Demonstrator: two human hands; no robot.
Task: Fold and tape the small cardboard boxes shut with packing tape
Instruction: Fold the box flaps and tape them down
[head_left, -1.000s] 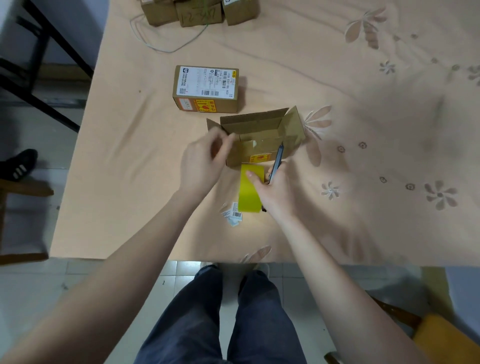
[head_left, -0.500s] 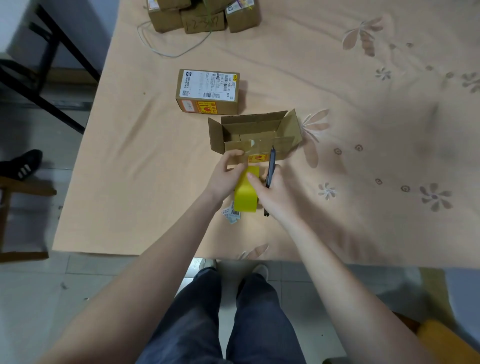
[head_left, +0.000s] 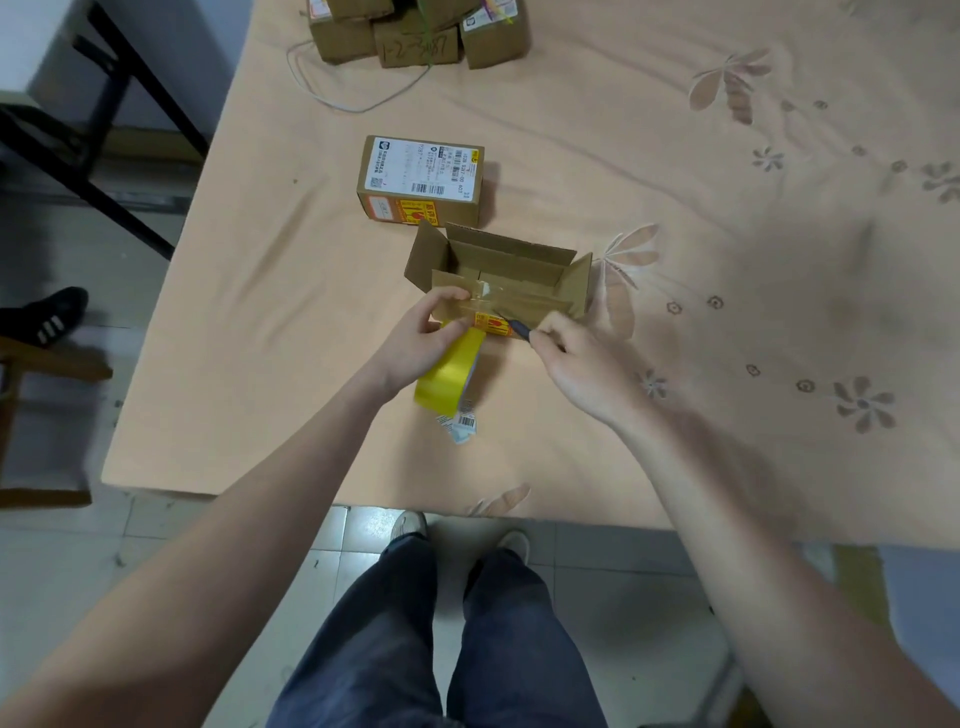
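One box (head_left: 422, 179) in the upper middle of the frame looks done: it is closed and has a white label on top. More closed boxes (head_left: 415, 31) sit in a pile at the top edge. The open box (head_left: 501, 275) in the middle of the frame is not done. Its flaps stand up, and I see some clear tape across its near side.

My left hand (head_left: 423, 340) pinches at the end of the yellow tape roll (head_left: 451, 371), which lies just below the open box and touches it. My right hand (head_left: 576, 358) is curled around a dark thin tool (head_left: 511, 325), with its tip at the front of the box. I cannot tell if it is a pen or a knife.

I think the flaps must be folded down and taped next. The peach table cloth (head_left: 727, 260) holds it all.
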